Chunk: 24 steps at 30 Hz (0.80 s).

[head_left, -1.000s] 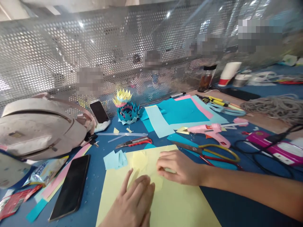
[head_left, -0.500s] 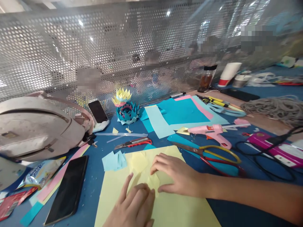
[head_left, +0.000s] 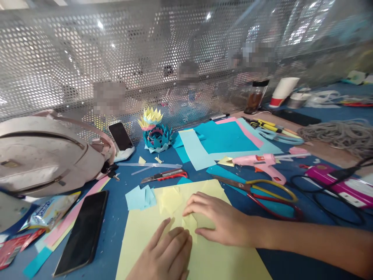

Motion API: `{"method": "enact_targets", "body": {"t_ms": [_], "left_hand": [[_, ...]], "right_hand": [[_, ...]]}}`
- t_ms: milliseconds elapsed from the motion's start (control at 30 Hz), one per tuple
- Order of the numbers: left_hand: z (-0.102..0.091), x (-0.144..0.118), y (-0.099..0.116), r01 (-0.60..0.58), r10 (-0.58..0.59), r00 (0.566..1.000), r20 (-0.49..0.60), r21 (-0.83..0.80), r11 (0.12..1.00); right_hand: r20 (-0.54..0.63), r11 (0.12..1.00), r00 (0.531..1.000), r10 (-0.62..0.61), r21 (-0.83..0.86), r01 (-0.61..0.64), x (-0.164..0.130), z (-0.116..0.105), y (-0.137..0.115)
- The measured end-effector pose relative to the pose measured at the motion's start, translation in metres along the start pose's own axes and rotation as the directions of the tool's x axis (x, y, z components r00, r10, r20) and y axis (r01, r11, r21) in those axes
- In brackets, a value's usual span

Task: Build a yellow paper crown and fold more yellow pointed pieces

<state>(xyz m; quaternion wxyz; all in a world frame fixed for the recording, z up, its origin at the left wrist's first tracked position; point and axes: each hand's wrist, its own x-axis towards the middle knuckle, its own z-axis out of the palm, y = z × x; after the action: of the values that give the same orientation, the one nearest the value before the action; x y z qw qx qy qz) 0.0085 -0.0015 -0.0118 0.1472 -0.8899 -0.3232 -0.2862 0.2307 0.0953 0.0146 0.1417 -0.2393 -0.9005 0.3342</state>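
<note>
A small piece of folded yellow paper [head_left: 190,224] lies on a large pale yellow sheet [head_left: 227,260]. My left hand [head_left: 167,249] presses its bent fingers on the left edge of that piece, index finger stretched away from the rest; its thumb is hidden. To the right, my right hand [head_left: 218,216] curves around the piece with thumb and fingers apart, the thumb tip close to its edge. Beyond the fingers are pale yellow squares [head_left: 170,199], and light blue squares [head_left: 140,197] overlap the sheet's top left corner.
Scissors [head_left: 247,186] and a pink glue gun [head_left: 265,161] lie to the right, a red utility knife [head_left: 166,175] ahead. Behind stands a folded paper flower [head_left: 157,136] near coloured sheets [head_left: 230,136]. At left are a black phone [head_left: 83,233] and a backpack [head_left: 43,151].
The right hand's fingers have shifted slightly left and down over the paper. The left fingers have moved a little, with the index finger leaning more to the right.
</note>
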Motion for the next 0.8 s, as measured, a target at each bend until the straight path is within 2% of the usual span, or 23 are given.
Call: {"method": "enact_targets", "body": {"t_ms": [200, 467, 667, 800], "left_hand": [[-0.003, 0.002, 0.002, -0.013, 0.013, 1.0, 0.002, 0.031, 0.999], [-0.001, 0.0, 0.002, -0.007, 0.007, 1.0, 0.004, 0.037, 0.999], [0.0, 0.0, 0.003, 0.008, -0.008, 1.0, -0.001, 0.027, 1.0], [0.003, -0.003, 0.003, 0.038, -0.038, 0.999, -0.008, 0.047, 0.998]], "right_hand": [[-0.04, 0.99, 0.999, -0.005, 0.139, 0.01, 0.001, 0.004, 0.002], [-0.165, 0.963, 0.986, 0.012, 0.266, 0.033, 0.005, 0.013, 0.005], [-0.207, 0.994, 0.978, -0.033, 0.091, 0.053, 0.005, 0.015, 0.009], [-0.198, 0.987, 0.967, -0.163, -0.026, 0.161, 0.006, 0.013, 0.009]]}}
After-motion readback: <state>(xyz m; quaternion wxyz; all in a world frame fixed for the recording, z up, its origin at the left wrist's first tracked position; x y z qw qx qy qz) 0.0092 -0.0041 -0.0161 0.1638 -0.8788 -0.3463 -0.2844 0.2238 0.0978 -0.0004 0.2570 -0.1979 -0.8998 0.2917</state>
